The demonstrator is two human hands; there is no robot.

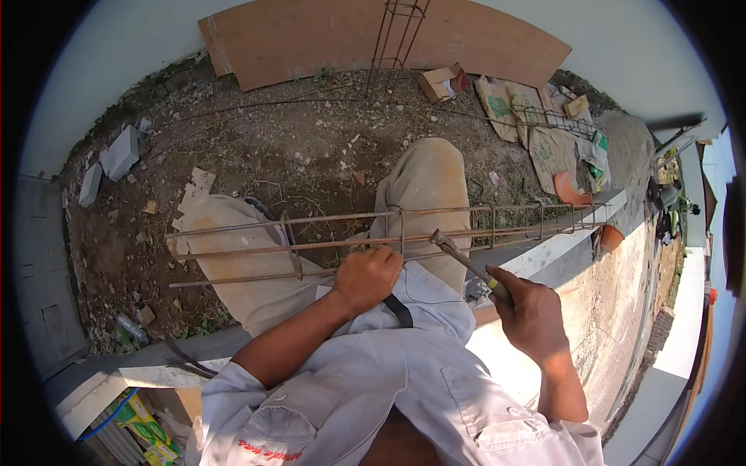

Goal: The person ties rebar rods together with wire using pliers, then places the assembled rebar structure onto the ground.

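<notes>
A long rebar cage (334, 245), made of thin rusty bars with square stirrups, lies across my thighs. My left hand (368, 278) is closed around its near bars, beside a stirrup (402, 231). What lies under the fingers is hidden. My right hand (532, 314) grips the handle of steel pincers (465, 260) with a yellow-green mark on the grip. Their metal head is over the cage's bars, just right of that stirrup; I cannot tell if it touches. A thin loose wire (423, 299) curves over my lap below the left hand.
Rubble-strewn soil (311, 147) spreads ahead, with grey blocks (120, 153) at left. A brown board (311, 43) leans on the wall behind an upright rebar column (398, 46). Cement sacks (552, 147), an open carton (443, 83) and a low concrete ledge (559, 242) are at right.
</notes>
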